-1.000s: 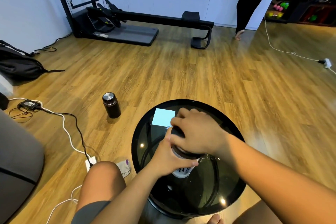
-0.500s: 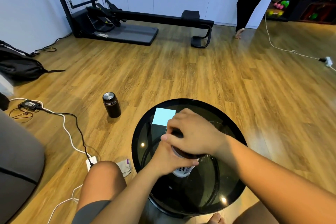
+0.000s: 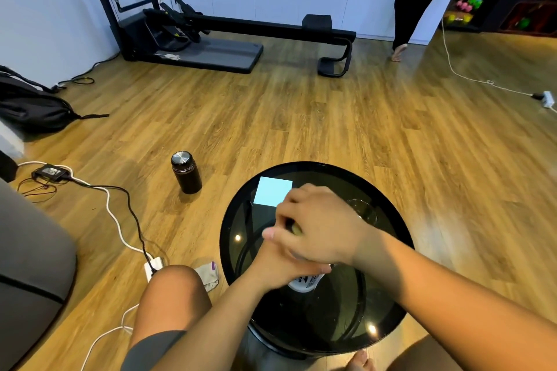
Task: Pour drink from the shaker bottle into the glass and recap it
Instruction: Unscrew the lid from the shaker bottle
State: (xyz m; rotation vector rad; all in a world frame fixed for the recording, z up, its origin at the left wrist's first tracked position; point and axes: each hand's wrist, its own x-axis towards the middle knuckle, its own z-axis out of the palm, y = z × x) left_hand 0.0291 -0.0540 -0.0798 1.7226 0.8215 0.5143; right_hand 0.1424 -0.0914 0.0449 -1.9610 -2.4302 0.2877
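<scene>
The shaker bottle (image 3: 304, 281) stands on the round glass bench (image 3: 388, 304), left hand (image 3: 281, 265) wrapped round its body, right hand (image 3: 316, 226) closed over the hidden cap. Smooth plastic, probably liquid-heavy: hold the body firmly. The glass (image 3: 363, 214) waits beside it.

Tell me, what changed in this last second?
The right hand turned on the bottle cap, its thumb swinging out to the left. The left hand kept gripping the bottle, which stayed upright on the table. The glass and blue note stayed put.
</scene>
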